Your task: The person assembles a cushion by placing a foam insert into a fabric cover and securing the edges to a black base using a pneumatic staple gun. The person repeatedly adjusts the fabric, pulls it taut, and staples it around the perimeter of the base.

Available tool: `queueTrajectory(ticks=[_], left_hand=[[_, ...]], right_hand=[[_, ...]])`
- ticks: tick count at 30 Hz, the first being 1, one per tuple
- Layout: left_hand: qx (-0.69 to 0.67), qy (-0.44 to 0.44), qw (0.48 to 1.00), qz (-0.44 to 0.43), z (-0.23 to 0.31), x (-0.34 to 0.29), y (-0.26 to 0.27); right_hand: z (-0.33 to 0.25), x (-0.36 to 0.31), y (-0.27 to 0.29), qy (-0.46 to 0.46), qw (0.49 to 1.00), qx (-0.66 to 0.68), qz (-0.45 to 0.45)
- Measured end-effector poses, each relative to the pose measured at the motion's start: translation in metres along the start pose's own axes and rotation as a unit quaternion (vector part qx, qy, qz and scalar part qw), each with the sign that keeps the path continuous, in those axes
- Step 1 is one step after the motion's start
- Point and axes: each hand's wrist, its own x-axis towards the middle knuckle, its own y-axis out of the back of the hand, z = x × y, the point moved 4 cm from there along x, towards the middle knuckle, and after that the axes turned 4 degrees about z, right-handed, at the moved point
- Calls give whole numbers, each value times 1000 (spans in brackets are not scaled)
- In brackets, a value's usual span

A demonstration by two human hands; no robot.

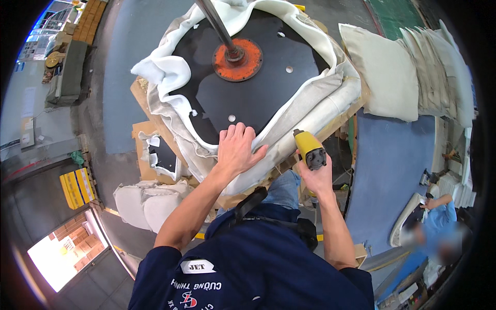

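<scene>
In front of me a large cushioned upholstery piece (320, 101) lies with its underside up. Its black backing (206, 88) is ringed by loose white padding (173, 72) and beige fabric. My left hand (237, 150) rests on the near corner, fingers stretched out over the fabric edge and black backing, thumb out to the right. My right hand (318, 175) grips a yellow and black staple gun (309, 147), held beside the right near edge of the piece. An orange round plate (237, 59) with a metal post presses on the middle of the backing.
A wooden board (361, 95) lies under the piece. Beige cushions (382, 72) stand stacked at the right, by a blue table (387, 175). Padded grey pieces (155, 204) lie at lower left. Another person (439, 227) works at far right. A yellow crate (77, 187) stands left.
</scene>
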Motion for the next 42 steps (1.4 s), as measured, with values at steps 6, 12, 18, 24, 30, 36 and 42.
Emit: queueTrajectory(ticks=[6, 12, 18, 24, 30, 36, 42], left_hand=[[-34, -68, 997, 26, -6, 13, -8], [-82, -69, 988, 113, -36, 22, -18], [-129, -57, 982, 129, -47, 25, -27], [-129, -49, 981, 137, -49, 25, -34], [-107, -52, 989, 89, -54, 21, -20], [-97, -23, 992, 77, -68, 17, -19], [-69, 1, 992, 110, -110, 25, 10]], right_hand=[[-12, -1, -9, 35, 997, -55, 39], [-50, 4, -23, -110, 993, -48, -22], [-82, 18, -70, -174, 977, -86, -86], [-88, 27, -82, -199, 970, -108, -93], [-94, 33, -85, -185, 968, -125, -112], [-98, 31, -83, -182, 971, -106, -117], [-85, 24, -78, -181, 972, -110, -100]])
